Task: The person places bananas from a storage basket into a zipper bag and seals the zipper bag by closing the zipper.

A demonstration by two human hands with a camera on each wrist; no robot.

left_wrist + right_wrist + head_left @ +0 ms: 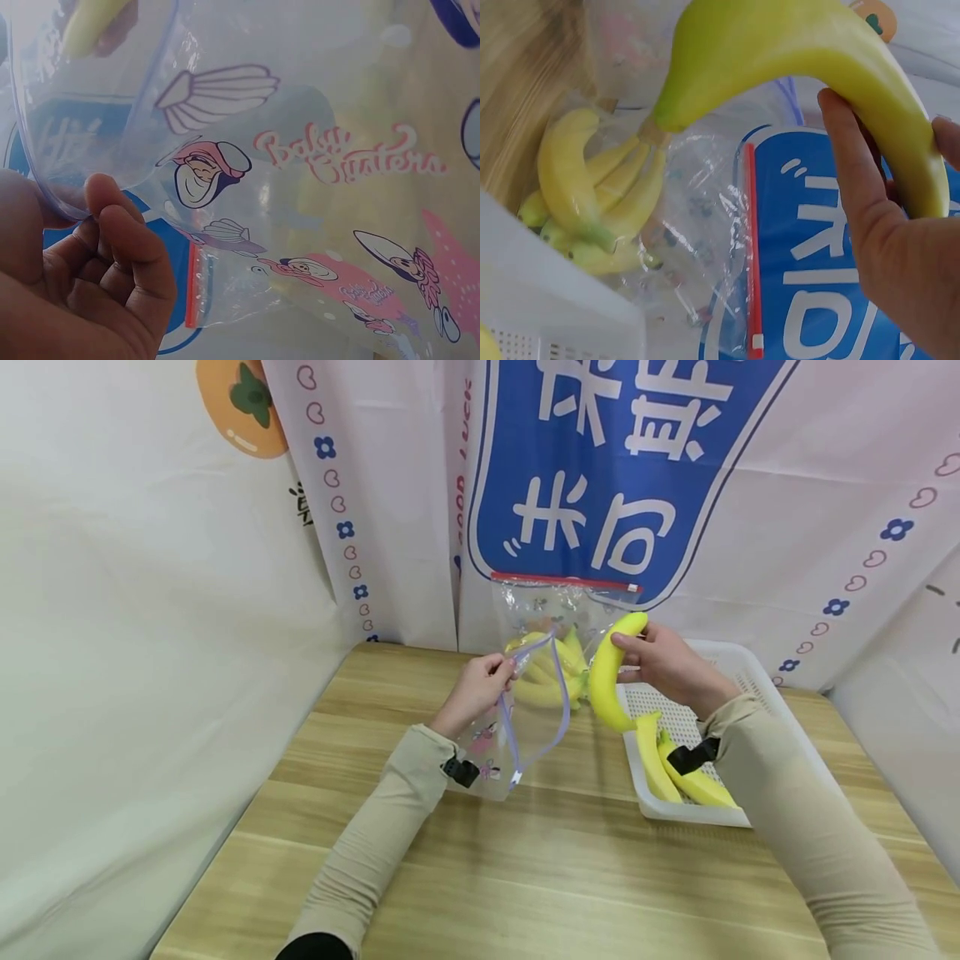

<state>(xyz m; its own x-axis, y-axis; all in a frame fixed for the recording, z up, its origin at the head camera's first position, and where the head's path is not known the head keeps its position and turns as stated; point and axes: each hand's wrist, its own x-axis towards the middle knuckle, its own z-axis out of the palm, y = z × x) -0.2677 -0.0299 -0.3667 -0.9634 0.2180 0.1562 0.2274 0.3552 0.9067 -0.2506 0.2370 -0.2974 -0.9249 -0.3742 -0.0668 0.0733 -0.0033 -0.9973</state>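
Observation:
My left hand (480,687) pinches the rim of a clear zip bag (486,743) with a purple edge, thumb and fingertips on it in the left wrist view. The bag's mouth gapes toward the right, and cartoon prints cover its side (349,161). In my right hand (667,667) is a single yellow banana (609,675), gripped near its upper end between thumb and fingers. That banana hangs just right of the bag's mouth, outside it. Behind, a second clear bag with a red zip (566,580) holds several bananas (568,169).
A white perforated basket (652,810) stands on the right of the wooden table (480,877), partly under my right forearm. Inside lie bananas (654,760). A printed cloth with a blue sign (585,468) hangs behind the table.

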